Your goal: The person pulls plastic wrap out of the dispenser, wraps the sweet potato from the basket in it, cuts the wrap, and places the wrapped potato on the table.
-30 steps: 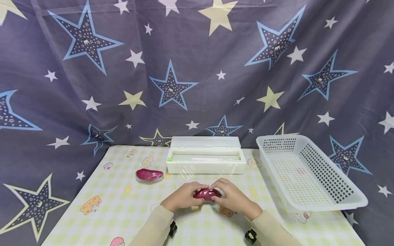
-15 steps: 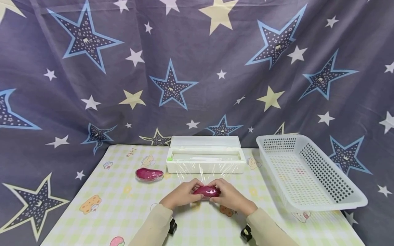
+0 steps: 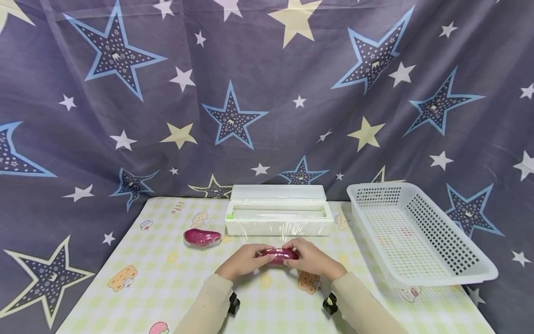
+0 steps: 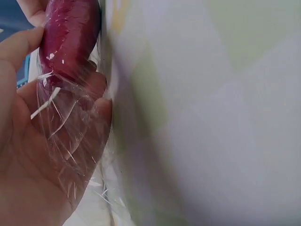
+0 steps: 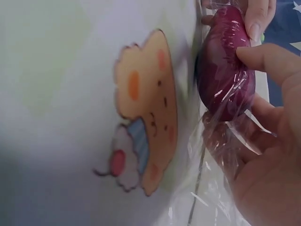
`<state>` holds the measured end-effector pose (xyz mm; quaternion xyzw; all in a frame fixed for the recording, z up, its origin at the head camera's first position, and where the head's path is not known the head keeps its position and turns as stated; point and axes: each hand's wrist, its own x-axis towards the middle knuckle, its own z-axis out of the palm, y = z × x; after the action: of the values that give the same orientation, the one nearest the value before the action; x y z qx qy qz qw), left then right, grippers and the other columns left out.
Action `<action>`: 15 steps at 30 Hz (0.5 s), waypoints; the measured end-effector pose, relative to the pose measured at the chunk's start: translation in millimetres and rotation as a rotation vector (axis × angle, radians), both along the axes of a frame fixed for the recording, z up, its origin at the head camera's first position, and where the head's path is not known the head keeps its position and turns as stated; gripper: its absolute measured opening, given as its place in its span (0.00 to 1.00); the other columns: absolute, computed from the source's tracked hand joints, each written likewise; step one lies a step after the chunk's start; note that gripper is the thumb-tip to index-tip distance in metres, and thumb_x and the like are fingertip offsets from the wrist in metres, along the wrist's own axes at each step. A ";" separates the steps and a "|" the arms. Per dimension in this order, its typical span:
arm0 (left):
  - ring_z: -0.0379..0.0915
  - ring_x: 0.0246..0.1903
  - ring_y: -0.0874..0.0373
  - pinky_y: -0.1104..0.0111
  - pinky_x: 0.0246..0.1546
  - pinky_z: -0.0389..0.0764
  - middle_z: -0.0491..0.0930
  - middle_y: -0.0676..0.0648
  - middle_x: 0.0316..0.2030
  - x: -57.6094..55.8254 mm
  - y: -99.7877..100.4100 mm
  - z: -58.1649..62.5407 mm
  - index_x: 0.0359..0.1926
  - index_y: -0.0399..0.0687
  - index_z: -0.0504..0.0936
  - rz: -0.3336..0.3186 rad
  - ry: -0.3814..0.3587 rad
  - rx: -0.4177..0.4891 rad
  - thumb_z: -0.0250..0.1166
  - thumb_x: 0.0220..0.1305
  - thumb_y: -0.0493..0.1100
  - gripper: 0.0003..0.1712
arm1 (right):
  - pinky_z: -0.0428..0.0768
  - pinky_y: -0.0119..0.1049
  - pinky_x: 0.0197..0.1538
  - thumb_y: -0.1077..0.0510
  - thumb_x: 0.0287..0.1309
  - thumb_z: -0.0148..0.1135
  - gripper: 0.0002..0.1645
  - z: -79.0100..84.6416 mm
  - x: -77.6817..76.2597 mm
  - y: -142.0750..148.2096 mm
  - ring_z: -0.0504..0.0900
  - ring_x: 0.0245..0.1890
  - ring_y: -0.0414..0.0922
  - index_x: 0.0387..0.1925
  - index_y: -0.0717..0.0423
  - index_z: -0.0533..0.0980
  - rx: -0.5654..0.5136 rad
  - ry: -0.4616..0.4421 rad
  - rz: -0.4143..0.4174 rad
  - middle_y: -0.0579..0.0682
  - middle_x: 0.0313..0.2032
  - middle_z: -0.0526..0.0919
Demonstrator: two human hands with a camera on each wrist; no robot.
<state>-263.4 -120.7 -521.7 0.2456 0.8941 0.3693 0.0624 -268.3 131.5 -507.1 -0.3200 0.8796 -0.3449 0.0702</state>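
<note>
A purple-red sweet potato (image 3: 278,256) lies under shiny cling film in the middle of the table, between both hands. My left hand (image 3: 245,260) grips its left end, thumb on the near side and fingers beyond. At the other end, my right hand (image 3: 314,259) holds it in the same way. Loose, crumpled cling film (image 4: 70,136) hangs past the end in the left wrist view; more film (image 5: 221,146) trails across the right palm. From the hands, clear film stretches back to the open white cling film box (image 3: 279,227). The sweet potato's underside is hidden.
Another film-wrapped sweet potato (image 3: 202,237) lies to the left. A white perforated plastic basket (image 3: 442,278) stands on the right. The checked tablecloth (image 3: 158,264) covers the table, and a star-patterned curtain (image 3: 267,153) hangs behind it.
Both hands have moved the sweet potato slightly away from me, toward the box. The film between it and the box has shifted, with its creases now gathered more to the right.
</note>
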 end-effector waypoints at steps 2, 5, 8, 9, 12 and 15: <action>0.79 0.46 0.55 0.55 0.50 0.78 0.84 0.49 0.48 -1.2 -0.5 0.8 0.58 0.50 0.83 0.010 0.023 -0.002 0.60 0.71 0.58 0.24 | 0.79 0.39 0.47 0.53 0.63 0.68 0.22 0.7 -3.4 -0.4 0.77 0.44 0.45 0.54 0.60 0.77 -0.009 -0.008 0.009 0.48 0.47 0.78; 0.79 0.46 0.53 0.54 0.51 0.78 0.83 0.50 0.46 -3.3 -2.3 1.9 0.54 0.50 0.84 0.020 0.043 0.001 0.61 0.71 0.58 0.21 | 0.80 0.36 0.45 0.55 0.63 0.66 0.21 1.1 -9.2 -0.5 0.79 0.42 0.43 0.54 0.61 0.78 -0.029 -0.051 0.018 0.47 0.45 0.79; 0.78 0.46 0.54 0.55 0.51 0.78 0.83 0.51 0.46 -4.6 -4.8 2.9 0.53 0.50 0.83 0.019 0.058 -0.006 0.62 0.71 0.55 0.19 | 0.81 0.35 0.44 0.55 0.64 0.65 0.20 1.7 -15.6 -0.3 0.80 0.41 0.42 0.54 0.61 0.79 -0.039 -0.097 0.023 0.46 0.44 0.81; 0.78 0.46 0.55 0.56 0.51 0.78 0.83 0.50 0.47 -5.0 -5.5 3.1 0.54 0.49 0.83 0.018 0.067 -0.010 0.63 0.70 0.53 0.19 | 0.81 0.35 0.45 0.55 0.64 0.65 0.19 2.3 -17.7 -0.4 0.80 0.41 0.42 0.53 0.60 0.80 -0.036 -0.108 0.023 0.46 0.43 0.82; 0.77 0.48 0.54 0.55 0.53 0.78 0.81 0.48 0.51 -5.6 -5.8 5.2 0.56 0.45 0.81 0.009 0.151 -0.029 0.67 0.67 0.48 0.20 | 0.79 0.38 0.46 0.53 0.64 0.64 0.19 5.9 -23.3 -1.0 0.80 0.40 0.42 0.53 0.59 0.81 -0.019 -0.134 0.015 0.46 0.42 0.83; 0.75 0.51 0.54 0.56 0.57 0.76 0.80 0.50 0.52 -6.2 -1.5 9.8 0.56 0.47 0.82 -0.001 0.275 -0.059 0.71 0.62 0.44 0.21 | 0.78 0.39 0.44 0.51 0.64 0.63 0.19 9.1 -28.7 -2.2 0.79 0.38 0.42 0.52 0.57 0.82 0.008 -0.150 0.008 0.45 0.40 0.84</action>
<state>-269.6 -122.2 -511.9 0.2924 0.9045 0.3059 -0.0532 -297.0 129.2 -498.0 -0.2964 0.8719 -0.3643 0.1386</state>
